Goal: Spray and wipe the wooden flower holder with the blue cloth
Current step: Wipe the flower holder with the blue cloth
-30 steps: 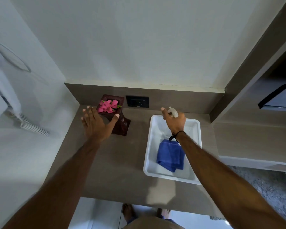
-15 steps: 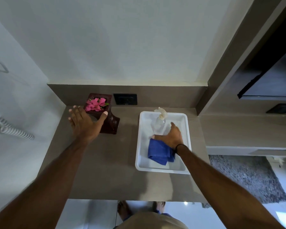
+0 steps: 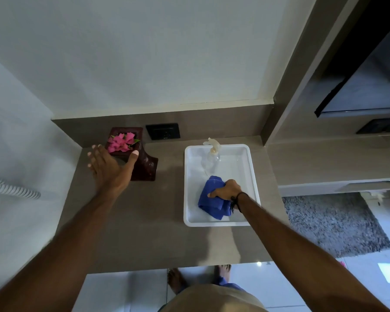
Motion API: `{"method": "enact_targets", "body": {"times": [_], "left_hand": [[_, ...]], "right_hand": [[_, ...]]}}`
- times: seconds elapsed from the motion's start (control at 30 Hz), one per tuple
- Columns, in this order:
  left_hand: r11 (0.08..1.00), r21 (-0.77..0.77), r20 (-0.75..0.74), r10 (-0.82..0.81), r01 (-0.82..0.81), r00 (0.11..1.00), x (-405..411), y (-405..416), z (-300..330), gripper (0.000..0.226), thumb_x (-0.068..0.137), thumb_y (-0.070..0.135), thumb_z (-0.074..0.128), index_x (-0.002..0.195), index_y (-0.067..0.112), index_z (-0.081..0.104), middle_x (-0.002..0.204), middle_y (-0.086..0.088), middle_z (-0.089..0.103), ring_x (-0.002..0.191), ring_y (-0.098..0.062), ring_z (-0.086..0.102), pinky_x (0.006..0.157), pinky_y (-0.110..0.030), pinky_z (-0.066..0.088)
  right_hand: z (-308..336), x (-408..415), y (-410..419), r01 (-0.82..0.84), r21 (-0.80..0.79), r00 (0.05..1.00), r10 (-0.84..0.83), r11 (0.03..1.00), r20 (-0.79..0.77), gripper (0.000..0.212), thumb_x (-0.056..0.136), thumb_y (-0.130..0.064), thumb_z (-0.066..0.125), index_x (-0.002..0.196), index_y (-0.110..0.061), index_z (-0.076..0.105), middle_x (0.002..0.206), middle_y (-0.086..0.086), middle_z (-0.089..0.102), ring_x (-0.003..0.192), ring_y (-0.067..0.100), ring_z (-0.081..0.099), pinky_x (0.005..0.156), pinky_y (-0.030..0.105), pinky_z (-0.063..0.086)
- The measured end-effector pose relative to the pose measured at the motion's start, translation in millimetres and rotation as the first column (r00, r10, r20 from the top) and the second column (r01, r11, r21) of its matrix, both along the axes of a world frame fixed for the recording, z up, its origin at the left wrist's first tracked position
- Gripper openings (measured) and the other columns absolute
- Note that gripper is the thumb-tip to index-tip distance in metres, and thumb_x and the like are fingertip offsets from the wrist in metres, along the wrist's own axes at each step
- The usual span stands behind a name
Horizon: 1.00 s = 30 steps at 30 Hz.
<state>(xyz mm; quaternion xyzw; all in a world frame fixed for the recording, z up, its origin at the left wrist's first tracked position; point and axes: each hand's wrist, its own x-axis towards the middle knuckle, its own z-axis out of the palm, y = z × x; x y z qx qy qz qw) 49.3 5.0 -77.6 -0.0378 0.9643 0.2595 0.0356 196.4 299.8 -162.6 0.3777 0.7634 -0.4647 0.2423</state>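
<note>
A dark wooden flower holder (image 3: 145,165) with pink flowers (image 3: 121,143) stands at the back left of the counter. My left hand (image 3: 109,166) hovers over its left side, fingers spread, thumb near the flowers, holding nothing. A white tray (image 3: 252,167) sits to the right. Inside it, the blue cloth (image 3: 210,202) lies crumpled, and my right hand (image 3: 226,190) is closed on its top. A clear spray bottle (image 3: 210,161) with a cream trigger head stands at the tray's far end, untouched.
A black wall socket (image 3: 163,131) sits in the backsplash behind the holder. A coiled cord (image 3: 11,189) hangs on the left wall. A wall column (image 3: 286,91) and a lower shelf (image 3: 324,158) bound the right. A grey rug (image 3: 333,224) lies on the floor.
My right hand left the spray bottle's head, drew back toward me and closed on the blue cloth. My left hand stayed spread beside the flower holder.
</note>
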Motion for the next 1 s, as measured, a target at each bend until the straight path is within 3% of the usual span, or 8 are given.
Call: {"method": "enact_targets", "body": {"times": [0.13,0.3,0.43,0.5,0.6,0.73,0.9,1.0], "left_hand": [[1.0,0.029,-0.027,-0.01,0.01,1.0,3,2,0,0.109,0.089,0.07,0.047,0.161,0.003,0.0,0.172,-0.016,-0.004,0.159,-0.032,-0.006,0.127,-0.048,-0.003],[1.0,0.005,-0.005,-0.008,0.008,1.0,1,2,1,0.108,0.091,0.067,0.049,0.161,0.002,0.0,0.172,-0.017,-0.004,0.159,-0.033,-0.006,0.127,-0.049,-0.004],[0.999,-0.034,0.001,0.014,-0.014,1.0,-4,5,4,0.107,0.091,0.064,0.054,0.16,-0.001,0.003,0.172,-0.02,0.0,0.159,-0.035,-0.003,0.127,-0.051,-0.002],[0.999,-0.04,0.004,0.025,-0.025,1.0,-5,7,7,0.107,0.091,0.062,0.055,0.16,-0.002,0.005,0.171,-0.021,0.002,0.159,-0.035,-0.001,0.127,-0.05,-0.002],[0.998,-0.054,-0.012,0.024,-0.025,1.0,-8,7,11,0.106,0.09,0.059,0.06,0.159,-0.004,0.01,0.17,-0.025,0.009,0.159,-0.037,0.006,0.128,-0.051,0.004],[0.993,-0.113,0.004,-0.016,0.017,1.0,-11,6,19,0.102,0.089,0.058,0.06,0.158,-0.005,0.018,0.167,-0.026,0.019,0.157,-0.038,0.013,0.127,-0.053,0.012],[0.989,-0.144,0.061,-0.033,0.042,0.998,-9,7,28,0.105,0.091,0.063,0.055,0.16,-0.002,0.011,0.17,-0.022,0.012,0.159,-0.034,0.009,0.128,-0.052,0.011],[0.99,-0.137,0.077,-0.034,0.044,0.996,-9,7,28,0.105,0.09,0.064,0.054,0.16,-0.001,0.01,0.171,-0.021,0.011,0.159,-0.034,0.008,0.128,-0.053,0.011]], "right_hand": [[14,-16,-20,0.071,-0.096,0.988,-0.084,0.993,-0.129,0.05,0.08,-0.036,0.083,0.116,-0.013,0.058,0.116,0.009,0.068,0.097,0.023,0.062,0.081,0.034,0.051],[40,-64,-69,0.106,-0.175,0.914,-0.165,0.979,-0.37,0.041,0.086,-0.037,0.076,0.112,-0.008,0.065,0.113,0.017,0.073,0.109,0.032,0.069,0.094,0.043,0.058],[55,-106,-103,0.201,-0.309,0.878,-0.31,0.93,-0.365,0.054,0.081,-0.03,0.078,0.125,-0.002,0.063,0.119,0.018,0.069,0.111,0.035,0.068,0.093,0.046,0.059],[58,-117,-117,0.175,-0.314,0.862,-0.299,0.933,-0.409,0.051,0.082,-0.025,0.077,0.126,-0.005,0.061,0.118,0.012,0.068,0.109,0.032,0.067,0.083,0.039,0.06],[62,-120,-145,0.132,-0.343,0.802,-0.303,0.93,-0.514,0.033,0.084,-0.014,0.075,0.115,-0.013,0.064,0.1,-0.004,0.064,0.095,0.018,0.066,0.062,0.011,0.048],[51,-116,-174,0.041,-0.277,0.736,-0.216,0.96,-0.641,0.032,0.082,-0.006,0.071,0.113,-0.008,0.069,0.094,-0.009,0.067,0.082,0.011,0.064,0.064,-0.001,0.045],[33,-129,-163,-0.079,-0.224,0.906,-0.023,0.971,-0.422,0.05,0.089,-0.009,0.064,0.138,-0.013,0.063,0.13,0.015,0.069,0.121,0.031,0.065,0.103,0.031,0.051],[35,-139,-159,-0.057,-0.263,0.923,-0.049,0.963,-0.382,0.045,0.09,-0.007,0.06,0.135,-0.01,0.064,0.126,0.017,0.07,0.119,0.033,0.066,0.101,0.035,0.053]]}}
